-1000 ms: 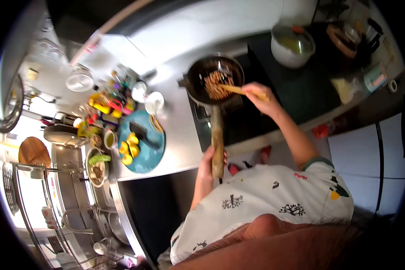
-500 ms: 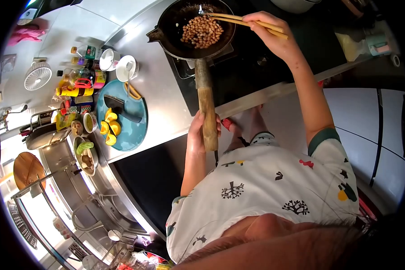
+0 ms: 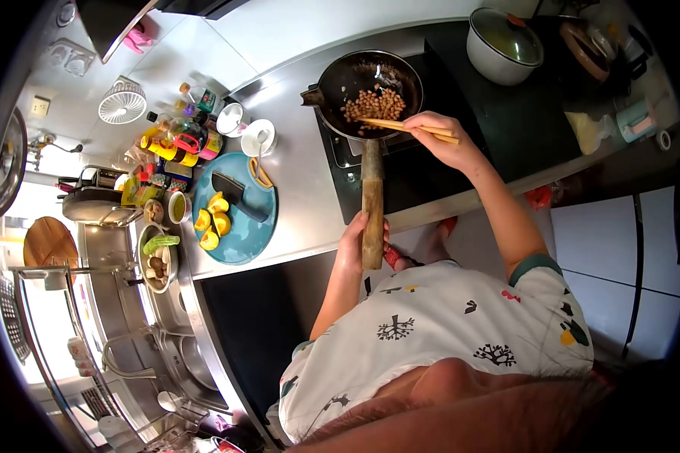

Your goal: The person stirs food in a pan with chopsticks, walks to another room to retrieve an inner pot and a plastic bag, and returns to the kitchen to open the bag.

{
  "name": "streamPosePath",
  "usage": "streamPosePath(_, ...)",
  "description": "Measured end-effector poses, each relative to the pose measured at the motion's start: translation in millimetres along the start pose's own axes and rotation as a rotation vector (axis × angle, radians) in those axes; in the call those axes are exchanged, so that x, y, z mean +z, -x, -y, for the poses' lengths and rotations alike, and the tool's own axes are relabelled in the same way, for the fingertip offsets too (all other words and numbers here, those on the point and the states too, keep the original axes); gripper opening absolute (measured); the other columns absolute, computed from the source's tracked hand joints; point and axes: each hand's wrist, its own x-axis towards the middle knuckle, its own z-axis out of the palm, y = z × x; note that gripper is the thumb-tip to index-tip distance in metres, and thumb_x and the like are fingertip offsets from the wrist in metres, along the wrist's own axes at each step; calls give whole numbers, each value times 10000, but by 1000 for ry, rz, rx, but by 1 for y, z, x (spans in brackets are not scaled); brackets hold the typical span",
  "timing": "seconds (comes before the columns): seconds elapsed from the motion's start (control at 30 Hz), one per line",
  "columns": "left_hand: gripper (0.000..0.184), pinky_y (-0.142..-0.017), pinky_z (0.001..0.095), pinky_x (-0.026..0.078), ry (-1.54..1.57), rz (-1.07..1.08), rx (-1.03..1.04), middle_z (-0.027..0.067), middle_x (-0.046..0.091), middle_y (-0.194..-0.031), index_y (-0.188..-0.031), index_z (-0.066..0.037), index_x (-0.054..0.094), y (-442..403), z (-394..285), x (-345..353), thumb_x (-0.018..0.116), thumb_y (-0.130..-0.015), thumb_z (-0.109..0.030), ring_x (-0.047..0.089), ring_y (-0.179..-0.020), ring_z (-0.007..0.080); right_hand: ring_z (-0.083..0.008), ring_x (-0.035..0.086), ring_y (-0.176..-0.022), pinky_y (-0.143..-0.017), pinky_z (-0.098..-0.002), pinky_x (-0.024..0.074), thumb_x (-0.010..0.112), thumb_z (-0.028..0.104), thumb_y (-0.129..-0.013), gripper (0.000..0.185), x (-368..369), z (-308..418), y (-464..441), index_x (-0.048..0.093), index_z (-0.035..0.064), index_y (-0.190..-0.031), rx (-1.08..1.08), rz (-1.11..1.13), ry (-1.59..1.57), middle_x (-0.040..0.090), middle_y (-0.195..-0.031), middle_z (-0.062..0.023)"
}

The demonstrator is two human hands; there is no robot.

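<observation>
A dark wok (image 3: pixel 340 83) sits on the black stove (image 3: pixel 431 170), with brown peanuts or beans (image 3: pixel 378 103) gathered in its bottom. My left hand (image 3: pixel 354 240) is wrapped round the wooden handle (image 3: pixel 372 204), which points toward my body. In my right hand (image 3: pixel 446 142) is a pair of wooden chopsticks (image 3: pixel 389 124). Their tips reach into the wok at the near edge of the pile. Fingers of both hands are closed on what they hold.
Left of the stove, a blue round board (image 3: pixel 234 245) bears a cleaver (image 3: pixel 238 198) and yellow pieces (image 3: pixel 217 219). Two white bowls (image 3: pixel 258 138), bottles (image 3: pixel 170 151) and a bowl of vegetables (image 3: pixel 159 260) stand nearby. A lidded pot (image 3: pixel 505 49) is at the back right.
The camera view has shifted, so the wok appears lower than half a second ago. The chopstick tips have moved from the pan's far side to the near side of the pile.
</observation>
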Motion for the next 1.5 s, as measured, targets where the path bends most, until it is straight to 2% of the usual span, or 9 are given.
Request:
streamPosePath(0.3,393,-542,346,514,106,-19,-38,129,586,-893,-1166,-66,429,3,-3,5,522,-918,-357,589,-698,211,-128,605,-836,-744,-232,462,580,34,-890,106,-46,-4,-14,635,37,-981,-58,-241,294,639,-927,-42)
streamPosePath(0.53,388,-560,309,514,100,-2,-61,147,594,-893,-1144,-37,437,2,-11,7,540,-909,-329,604,-709,214,-97,586,-833,-735,-201,452,562,43,-910,115,-23,3,-6,641,27,-991,124,-48,113,645,-957,-28)
streamPosePath(0.73,409,-561,303,518,109,-83,-41,160,602,-891,-1186,-22,442,4,-8,11,540,-909,-307,608,-702,210,-114,608,-869,-728,-218,472,562,23,-905,135,-33,11,-8,650,7,-1005,6,157,70,657,-1006,-59)
streamPosePath(1.0,390,-554,301,517,105,-154,4,170,607,-878,-1191,-6,456,4,-2,18,524,-919,-277,608,-694,216,-173,635,-993,-891,-265,508,526,133,-958,213,-72,-24,-26,647,20,-1091,46,6,164,653,-1123,-99)
streamPosePath(1.1,534,-498,280,503,27,-242,24,189,588,-840,-1200,26,463,2,0,25,566,-880,-388,602,-641,229,-140,636,-879,-766,-235,516,544,68,-927,148,-62,-11,-37,638,-37,-972,70,-201,116,662,-991,-107)
streamPosePath(1.17,531,-499,282,503,34,-236,35,188,589,-841,-1202,28,462,1,2,25,565,-882,-383,602,-643,228,-63,575,-770,-688,-181,460,570,73,-910,134,-60,-12,-47,657,7,-989,281,-124,158,652,-848,-17)
streamPosePath(1.23,528,-501,283,503,34,-227,49,187,589,-842,-1203,30,461,1,4,26,564,-884,-377,602,-644,228,-109,614,-845,-758,-212,496,543,-30,-864,143,-51,-24,-45,637,-25,-971,199,-65,14,659,-957,-66)
streamPosePath(1.3,412,-550,305,512,74,-186,32,168,607,-870,-1225,3,454,2,4,25,510,-924,-272,600,-696,216,-186,634,-990,-867,-268,523,514,107,-959,202,-46,-43,-42,642,1,-1074,69,121,44,649,-1093,-105)
streamPosePath(1.5,413,-561,310,509,82,-203,26,171,608,-874,-1230,7,458,1,5,29,507,-927,-270,601,-707,219,-133,630,-896,-774,-230,508,580,-7,-889,115,-26,-20,-27,637,-6,-989,-137,170,-29,656,-1000,-79)
